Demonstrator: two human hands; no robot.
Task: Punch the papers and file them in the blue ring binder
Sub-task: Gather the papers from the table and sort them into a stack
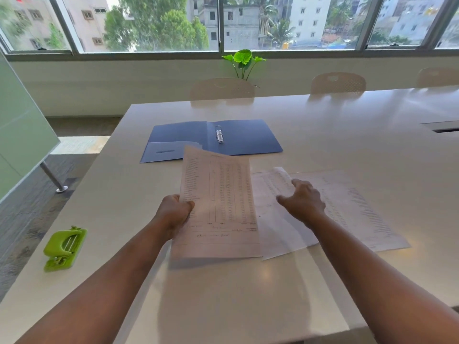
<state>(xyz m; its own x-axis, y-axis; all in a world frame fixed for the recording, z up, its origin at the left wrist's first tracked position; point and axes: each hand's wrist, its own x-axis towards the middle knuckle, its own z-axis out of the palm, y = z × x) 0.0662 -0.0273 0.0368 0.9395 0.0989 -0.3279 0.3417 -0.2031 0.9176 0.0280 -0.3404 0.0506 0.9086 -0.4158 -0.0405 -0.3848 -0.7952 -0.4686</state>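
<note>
From the head camera, the left hand [175, 212] pinched the left edge of one printed sheet [218, 204], fingers closed on it and holding it lifted and tilted above the middle of the desk [347, 135]. The right hand [304, 202] was spread open, holding nothing, palm down over the other papers [347, 209] that lay fanned flat on the desk just to the right of the lifted sheet; whether its fingertips touched them could not be told.

The blue binder [243, 137] lay open and flat farther in, toward the far edge of the desk, its metal rings [219, 134] bare with no page on them. The green hole punch [65, 248] sat by the left edge of the desk, well apart from both hands and from the papers.

By the look of it, the task was only at its start: the sheets were being gathered. No holes showed along any paper edge, though the print was too faint to be sure. Punching, opening the rings and filing all seemed left to do.
</note>
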